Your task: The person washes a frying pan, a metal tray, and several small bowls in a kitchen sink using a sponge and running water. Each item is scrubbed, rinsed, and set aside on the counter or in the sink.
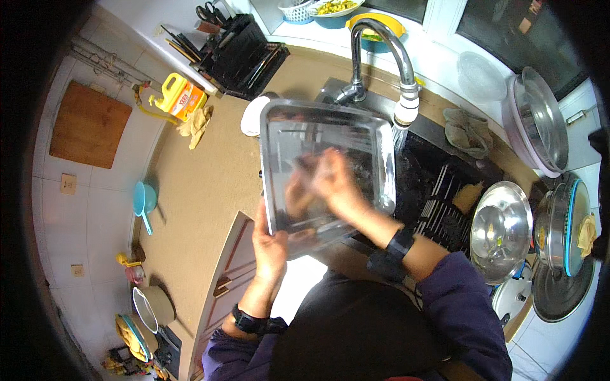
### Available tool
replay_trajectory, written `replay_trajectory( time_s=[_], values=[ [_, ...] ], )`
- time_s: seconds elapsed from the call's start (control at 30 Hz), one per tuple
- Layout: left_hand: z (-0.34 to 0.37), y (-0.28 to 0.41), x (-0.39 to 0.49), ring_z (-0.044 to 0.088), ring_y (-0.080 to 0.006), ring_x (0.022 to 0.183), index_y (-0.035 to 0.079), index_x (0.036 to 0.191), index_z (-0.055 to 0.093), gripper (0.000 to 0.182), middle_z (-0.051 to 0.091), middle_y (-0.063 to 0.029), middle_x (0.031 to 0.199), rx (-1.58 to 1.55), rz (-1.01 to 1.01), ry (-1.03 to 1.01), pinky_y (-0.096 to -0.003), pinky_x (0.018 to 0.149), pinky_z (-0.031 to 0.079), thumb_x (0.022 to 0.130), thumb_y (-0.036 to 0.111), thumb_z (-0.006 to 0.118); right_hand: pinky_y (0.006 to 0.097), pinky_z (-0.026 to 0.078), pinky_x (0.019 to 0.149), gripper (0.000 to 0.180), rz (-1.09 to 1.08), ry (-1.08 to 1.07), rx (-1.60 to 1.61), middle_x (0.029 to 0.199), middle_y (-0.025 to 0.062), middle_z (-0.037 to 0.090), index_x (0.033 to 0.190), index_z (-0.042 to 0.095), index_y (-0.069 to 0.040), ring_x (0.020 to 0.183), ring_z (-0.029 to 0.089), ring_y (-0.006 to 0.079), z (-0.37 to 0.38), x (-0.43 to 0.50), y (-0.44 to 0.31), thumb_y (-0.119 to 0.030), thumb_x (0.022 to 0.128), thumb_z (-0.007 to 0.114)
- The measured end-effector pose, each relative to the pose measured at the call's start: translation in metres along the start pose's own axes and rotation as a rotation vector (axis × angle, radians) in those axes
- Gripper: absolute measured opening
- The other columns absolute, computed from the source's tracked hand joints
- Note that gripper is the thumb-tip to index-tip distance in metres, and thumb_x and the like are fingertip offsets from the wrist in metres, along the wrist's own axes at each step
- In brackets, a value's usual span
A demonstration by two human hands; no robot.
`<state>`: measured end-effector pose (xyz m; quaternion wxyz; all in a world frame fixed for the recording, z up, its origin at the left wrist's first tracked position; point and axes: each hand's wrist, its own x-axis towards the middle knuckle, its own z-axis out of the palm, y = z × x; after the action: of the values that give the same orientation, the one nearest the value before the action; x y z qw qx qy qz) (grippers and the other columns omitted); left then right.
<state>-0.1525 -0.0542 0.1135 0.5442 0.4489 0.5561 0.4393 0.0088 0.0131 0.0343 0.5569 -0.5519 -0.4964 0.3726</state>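
Note:
A rectangular stainless steel tray (329, 119) is held tilted over the left edge of the dark sink (414, 157). My left hand (270, 247) grips its near left rim, thumb on the inside. My right hand (331, 176) is over the tray's inner face, blurred, with a dark thing partly under the fingers; what that is cannot be told. Water runs from the white nozzle of the chrome faucet (406, 107) just beyond the tray's right rim. Behind the tray's upper left corner a white rounded thing (252, 116) shows in part.
A yellow detergent jug (181, 97) and rubber gloves (195, 125) lie left on the counter (200, 171), near a black knife rack (243, 57). A steel bowl (500, 228) stands right of the sink, a grey cloth (467, 131) behind it. A blue ladle (144, 202) is far left.

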Motion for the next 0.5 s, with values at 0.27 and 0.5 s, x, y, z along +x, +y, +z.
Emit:
replay_trajectory(
  time_s=[0.27, 0.5],
  values=[
    [-0.026, 0.005, -0.013, 0.043, -0.0195, 0.122, 0.004, 0.137, 0.036, 0.074, 0.046, -0.0113, 0.129, 0.128, -0.086, -0.039, -0.0297, 0.102, 0.033, 0.067, -0.019, 0.034, 0.0398, 0.046, 0.071, 0.018, -0.107, 0.306, -0.470, 0.092, 0.0161, 0.056, 0.100, 0.057, -0.004, 0.085, 0.056, 0.0309, -0.034, 0.046, 0.062, -0.013, 0.085, 0.052],
    [-0.047, 0.009, -0.016, 0.040, -0.0216, 0.125, 0.000, 0.134, 0.036, 0.063, 0.045, -0.0144, 0.132, 0.256, 0.184, 0.101, -0.0343, 0.105, 0.030, 0.073, -0.016, 0.039, 0.0287, 0.049, 0.054, 0.030, 0.600, 0.366, 0.899, 0.086, 0.0011, 0.054, 0.107, 0.053, -0.011, 0.063, 0.050, 0.0137, -0.130, 0.033, 0.115, -0.031, 0.087, 0.059]
  ],
)
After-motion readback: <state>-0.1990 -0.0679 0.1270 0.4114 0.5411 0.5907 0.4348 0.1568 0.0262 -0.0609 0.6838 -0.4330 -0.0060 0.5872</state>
